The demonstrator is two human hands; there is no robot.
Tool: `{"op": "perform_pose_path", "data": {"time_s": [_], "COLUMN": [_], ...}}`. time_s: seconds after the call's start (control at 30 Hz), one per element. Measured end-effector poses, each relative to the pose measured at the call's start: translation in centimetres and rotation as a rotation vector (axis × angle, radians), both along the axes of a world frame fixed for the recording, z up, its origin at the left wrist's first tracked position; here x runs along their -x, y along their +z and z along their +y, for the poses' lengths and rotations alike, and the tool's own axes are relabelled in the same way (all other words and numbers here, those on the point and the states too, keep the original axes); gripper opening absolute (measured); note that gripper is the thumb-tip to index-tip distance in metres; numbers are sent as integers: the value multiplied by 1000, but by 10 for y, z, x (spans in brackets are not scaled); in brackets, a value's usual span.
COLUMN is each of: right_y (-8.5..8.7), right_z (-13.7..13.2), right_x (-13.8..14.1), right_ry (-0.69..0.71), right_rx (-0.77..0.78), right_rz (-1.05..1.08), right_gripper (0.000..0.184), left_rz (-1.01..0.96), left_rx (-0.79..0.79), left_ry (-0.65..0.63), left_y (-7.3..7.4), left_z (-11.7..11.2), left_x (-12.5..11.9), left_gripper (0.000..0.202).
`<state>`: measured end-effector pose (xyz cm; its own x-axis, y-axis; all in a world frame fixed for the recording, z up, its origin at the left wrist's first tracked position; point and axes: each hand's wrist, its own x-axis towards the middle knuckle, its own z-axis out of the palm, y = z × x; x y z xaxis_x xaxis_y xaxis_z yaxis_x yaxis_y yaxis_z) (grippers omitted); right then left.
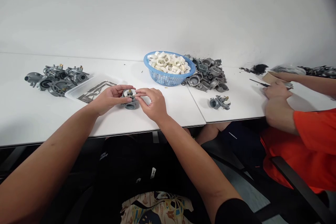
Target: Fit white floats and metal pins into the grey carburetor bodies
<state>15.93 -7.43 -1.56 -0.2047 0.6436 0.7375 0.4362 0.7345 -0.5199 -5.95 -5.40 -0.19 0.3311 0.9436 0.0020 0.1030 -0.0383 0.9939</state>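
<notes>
A small grey die-cast carburetor sits between my hands just above the table, its round throat facing me and a white part and brass fittings on top. My left hand cups it from the left, fingers reaching over its upper side. My right hand pinches its top and right side with the fingertips. The hands hide part of the carburetor's body, and the small parts under my fingertips are too small to make out.
A blue basket of white plastic parts stands behind my hands, beside a heap of grey carburetor bodies. Further carburetors lie left, near a transparent tray of metal strips. A co-worker's hands hold a screwdriver at right.
</notes>
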Motion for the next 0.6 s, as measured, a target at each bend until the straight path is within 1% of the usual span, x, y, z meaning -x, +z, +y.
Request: {"op": "perform_pose_path", "data": {"time_s": [0.17,0.27,0.4,0.6], "right_y": [0,-1,-2,-2], "right_z": [1,2,1,1], "right_x": [0,0,0,0], "right_ry": [41,40,36,44], "right_rx": [-5,43,98,72], "right_rz": [60,60,49,61], "right_gripper": [19,20,21,17], "left_rz": [46,41,-14,-35], "left_rx": [-4,-9,-8,4], "left_ry": [21,25,10,-8], "left_y": [0,2,5,7], "left_z": [-1,-2,-4,-5], "left_x": [1,-1,-4,-5], "left_gripper": [57,57,52,50]}}
